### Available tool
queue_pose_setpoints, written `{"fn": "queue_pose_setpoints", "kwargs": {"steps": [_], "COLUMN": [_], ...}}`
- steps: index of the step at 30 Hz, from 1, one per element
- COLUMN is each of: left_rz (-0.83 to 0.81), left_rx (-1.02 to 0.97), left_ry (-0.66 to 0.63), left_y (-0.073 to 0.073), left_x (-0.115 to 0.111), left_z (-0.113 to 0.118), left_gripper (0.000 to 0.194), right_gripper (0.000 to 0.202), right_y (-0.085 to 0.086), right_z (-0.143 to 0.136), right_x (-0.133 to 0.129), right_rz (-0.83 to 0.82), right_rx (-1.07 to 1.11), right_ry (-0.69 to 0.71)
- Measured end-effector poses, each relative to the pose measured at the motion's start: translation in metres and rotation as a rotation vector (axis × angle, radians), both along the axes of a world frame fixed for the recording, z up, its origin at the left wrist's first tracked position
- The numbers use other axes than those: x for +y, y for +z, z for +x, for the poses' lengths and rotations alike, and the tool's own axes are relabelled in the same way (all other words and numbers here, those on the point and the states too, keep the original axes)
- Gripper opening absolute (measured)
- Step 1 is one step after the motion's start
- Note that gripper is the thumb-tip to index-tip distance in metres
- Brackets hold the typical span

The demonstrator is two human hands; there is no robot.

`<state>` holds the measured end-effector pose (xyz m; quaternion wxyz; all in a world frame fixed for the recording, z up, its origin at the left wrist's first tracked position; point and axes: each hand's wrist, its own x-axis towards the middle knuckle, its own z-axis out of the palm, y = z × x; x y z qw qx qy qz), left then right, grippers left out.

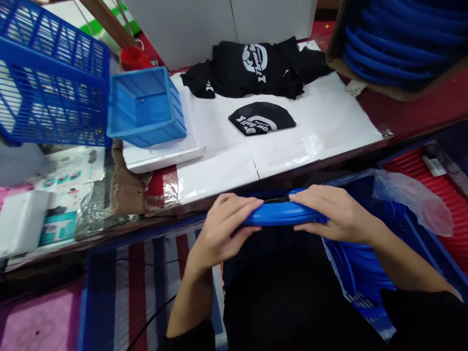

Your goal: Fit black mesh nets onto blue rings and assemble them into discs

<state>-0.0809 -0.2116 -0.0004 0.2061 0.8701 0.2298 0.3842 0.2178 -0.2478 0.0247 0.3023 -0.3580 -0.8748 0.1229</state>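
Between my two hands, in front of my body and just below the table's front edge, is a blue ring-like piece (280,214) seen nearly edge-on, with black mesh showing along its top. My left hand (228,224) grips its left end, thumb below and fingers above. At the other end my right hand (331,212) is closed the same way. A folded black mesh cloth (262,118) with white print lies on the white table top (215,173). Behind it is a heap of similar black printed cloths (252,68).
A small blue bin (146,134) stands on a white box at the left, beside a large blue crate (54,83). A carton (334,58) of stacked blue rings (398,44) sits at the upper right. More blue pieces (360,268) lie in a container by my right arm, near clear plastic (413,195).
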Motion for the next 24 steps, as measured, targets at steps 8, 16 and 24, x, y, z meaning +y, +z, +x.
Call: {"fn": "queue_pose_setpoints", "kwargs": {"steps": [8, 16, 24], "left_rz": [-0.138, -0.027, -0.05], "left_rx": [0.034, 0.093, -0.002], "left_ry": [-0.071, 0.028, 0.049], "left_y": [0.013, 0.019, 0.008], "left_x": [0.003, -0.012, -0.018], "left_z": [-0.007, 0.01, 0.006], "left_gripper": [0.054, 0.052, 0.05], "right_gripper": [0.052, 0.043, 0.041], "right_y": [0.001, 0.002, -0.003], "right_z": [0.012, -0.003, -0.016], "right_x": [-0.001, -0.007, -0.011], "right_rz": [0.039, 0.038, 0.07], "right_rx": [0.024, 0.037, 0.02], "right_ry": [0.018, -0.015, -0.037]}}
